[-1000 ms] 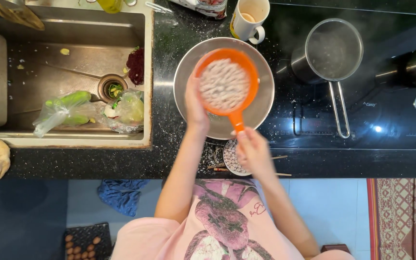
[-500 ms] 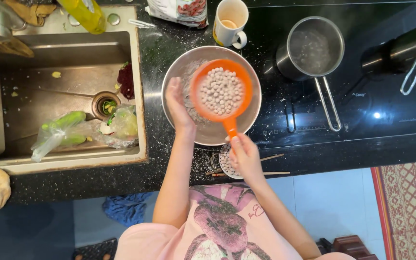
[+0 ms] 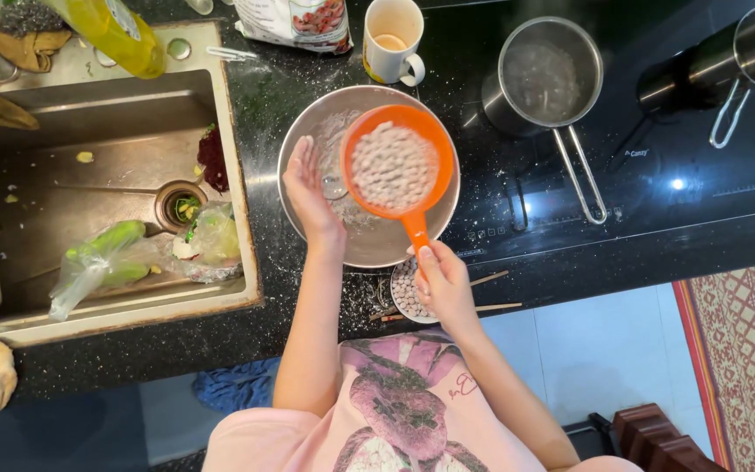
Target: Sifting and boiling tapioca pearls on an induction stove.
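Right hand [image 3: 444, 284] closed around the short handle of the orange plastic strainer [image 3: 398, 166], thumb laid along the top of the handle. Left hand [image 3: 308, 188] open, fingers straight, palm turned toward the strainer's left rim, touching it or just beside it; cannot tell which. Strainer held level above the round steel bowl [image 3: 308, 140] on the dark speckled surface [image 3: 517, 271], filled with small pale beige balls [image 3: 392, 166], blurred.

Likely light and slightly flexible as a plastic tool, with the load sitting far from the grip, so nose-heavy; best held close to the basket on the handle, second hand steadying the rim. Balls apparently dusted and loose, liable to roll or spill over a tilted edge.

Just near of the bowl, a small dish [image 3: 405, 295] of the same balls and two wooden chopsticks [image 3: 482, 293]. Farther out: white mug [image 3: 394, 39], steel saucepan [image 3: 548, 74] to the right, steel sink [image 3: 238, 218] to the left with plastic bags [image 3: 98, 262] inside.
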